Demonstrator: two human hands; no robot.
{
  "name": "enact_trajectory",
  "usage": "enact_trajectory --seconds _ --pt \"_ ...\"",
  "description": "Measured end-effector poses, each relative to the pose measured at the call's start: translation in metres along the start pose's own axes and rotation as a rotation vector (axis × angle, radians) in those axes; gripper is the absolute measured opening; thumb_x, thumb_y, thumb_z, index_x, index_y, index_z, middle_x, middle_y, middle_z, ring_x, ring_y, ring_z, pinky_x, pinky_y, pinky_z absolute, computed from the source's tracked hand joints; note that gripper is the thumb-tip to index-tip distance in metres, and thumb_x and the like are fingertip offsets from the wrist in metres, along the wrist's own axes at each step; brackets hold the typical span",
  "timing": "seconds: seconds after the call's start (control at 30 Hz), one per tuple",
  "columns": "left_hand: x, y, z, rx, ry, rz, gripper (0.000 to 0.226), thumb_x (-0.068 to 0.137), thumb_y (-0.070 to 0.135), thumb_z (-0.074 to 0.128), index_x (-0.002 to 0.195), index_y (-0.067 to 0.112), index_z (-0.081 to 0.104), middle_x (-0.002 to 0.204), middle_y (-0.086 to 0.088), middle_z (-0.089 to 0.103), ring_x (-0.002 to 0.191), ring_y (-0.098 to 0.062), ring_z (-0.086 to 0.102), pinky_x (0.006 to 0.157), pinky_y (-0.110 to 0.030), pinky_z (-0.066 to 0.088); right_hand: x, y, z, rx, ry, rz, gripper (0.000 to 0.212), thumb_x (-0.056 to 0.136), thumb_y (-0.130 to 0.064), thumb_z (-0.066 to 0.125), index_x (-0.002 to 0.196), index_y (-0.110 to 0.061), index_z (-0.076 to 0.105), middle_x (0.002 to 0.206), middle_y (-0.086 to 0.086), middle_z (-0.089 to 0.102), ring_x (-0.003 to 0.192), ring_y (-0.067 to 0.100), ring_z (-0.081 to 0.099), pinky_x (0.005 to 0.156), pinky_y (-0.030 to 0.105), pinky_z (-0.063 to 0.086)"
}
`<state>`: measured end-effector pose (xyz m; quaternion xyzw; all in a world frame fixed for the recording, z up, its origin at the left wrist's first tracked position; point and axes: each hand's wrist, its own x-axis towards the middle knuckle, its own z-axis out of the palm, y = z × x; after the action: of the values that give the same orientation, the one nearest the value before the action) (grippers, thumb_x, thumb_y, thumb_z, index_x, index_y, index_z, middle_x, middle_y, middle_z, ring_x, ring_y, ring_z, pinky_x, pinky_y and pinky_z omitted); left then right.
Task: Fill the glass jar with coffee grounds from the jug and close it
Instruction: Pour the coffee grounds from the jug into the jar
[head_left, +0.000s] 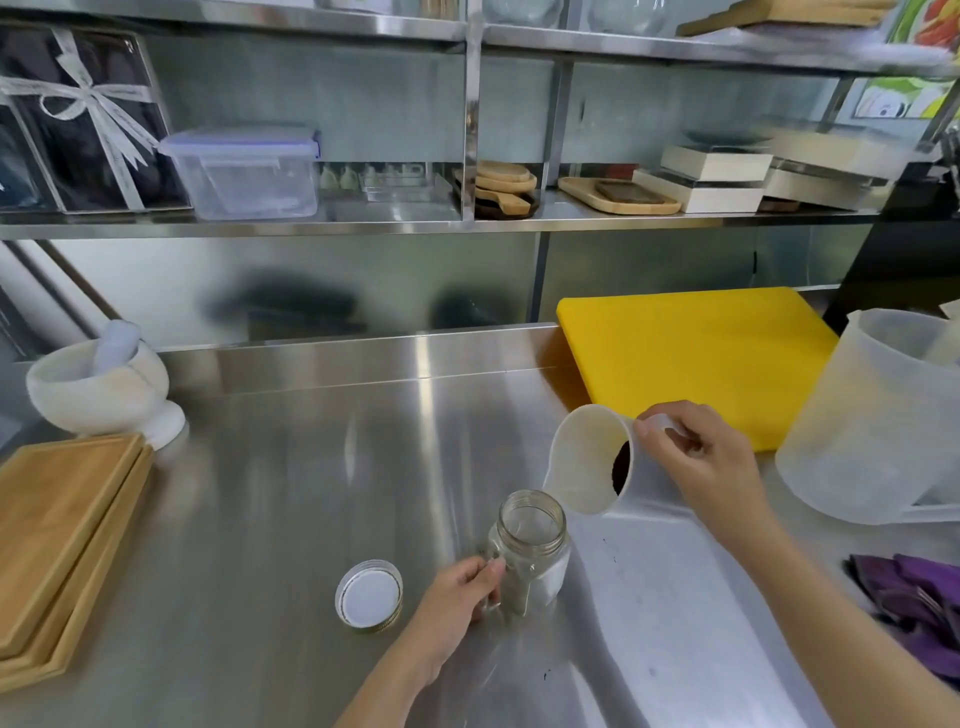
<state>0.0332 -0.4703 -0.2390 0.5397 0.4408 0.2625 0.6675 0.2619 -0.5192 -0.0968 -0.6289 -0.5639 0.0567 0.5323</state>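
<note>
Left hand (457, 597) is wrapped around the handle of the glass jar (530, 556), which stands upright and open on the steel counter (311, 493). Just right and above, the right hand (696, 457) grips the white jug (587, 462) by its handle — tipped hard toward the jar, spout over the mouth, dark coffee grounds (622, 467) sitting deep inside. The lid (370, 595) lies left of the jar, near the left hand — apart from it.
</note>
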Motion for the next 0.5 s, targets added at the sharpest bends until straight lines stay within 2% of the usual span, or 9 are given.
enact_trajectory --seconds 0.1,0.17,0.27,0.37,0.5 --pt "0.000 0.000 0.003 -0.069 0.017 -0.017 0.036 0.079 0.044 0.061 0.054 0.021 0.051 0.060 0.002 0.049 0.075 -0.020 0.040 0.079 -0.034 0.034 0.006 -0.006 0.004 -0.103 -0.061 -0.109 0.028 0.075 -0.046 0.051 0.076 -0.022 0.065 0.078 -0.021 0.062 0.078 -0.001 0.047 0.069 0.027 0.034" --pt "0.000 -0.001 0.005 -0.126 0.031 -0.025 0.037 0.082 0.039 0.063 0.055 0.018 0.049 0.058 0.003 0.047 0.075 -0.021 0.040 0.078 -0.033 0.034 0.009 -0.008 0.007 -0.145 -0.088 -0.149 0.031 0.075 -0.046 0.050 0.078 -0.019 0.065 0.080 -0.017 0.062 0.079 0.002 0.047 0.070 0.030 0.033" --pt "0.000 -0.002 0.006 -0.151 0.043 -0.034 0.037 0.090 0.029 0.058 0.057 0.016 0.047 0.059 0.002 0.047 0.075 -0.021 0.041 0.074 -0.030 0.034 0.013 -0.012 0.010 -0.193 -0.116 -0.182 0.027 0.076 -0.043 0.055 0.079 -0.018 0.066 0.079 -0.015 0.061 0.078 0.010 0.049 0.073 0.028 0.033" --pt "0.001 -0.002 0.005 -0.143 0.037 -0.030 0.039 0.091 0.028 0.057 0.055 0.017 0.050 0.053 0.007 0.048 0.076 -0.021 0.041 0.079 -0.034 0.034 0.017 -0.014 0.012 -0.228 -0.150 -0.200 0.020 0.076 -0.033 0.060 0.080 -0.015 0.068 0.076 -0.019 0.057 0.074 0.007 0.044 0.073 0.022 0.029" --pt "0.003 -0.004 0.005 -0.126 0.041 -0.026 0.040 0.091 0.030 0.058 0.053 0.019 0.052 0.057 0.003 0.048 0.076 -0.021 0.039 0.081 -0.033 0.034 0.024 -0.014 0.012 -0.310 -0.229 -0.251 0.018 0.079 -0.032 0.066 0.085 -0.016 0.068 0.082 -0.003 0.064 0.079 0.006 0.046 0.072 0.021 0.028"
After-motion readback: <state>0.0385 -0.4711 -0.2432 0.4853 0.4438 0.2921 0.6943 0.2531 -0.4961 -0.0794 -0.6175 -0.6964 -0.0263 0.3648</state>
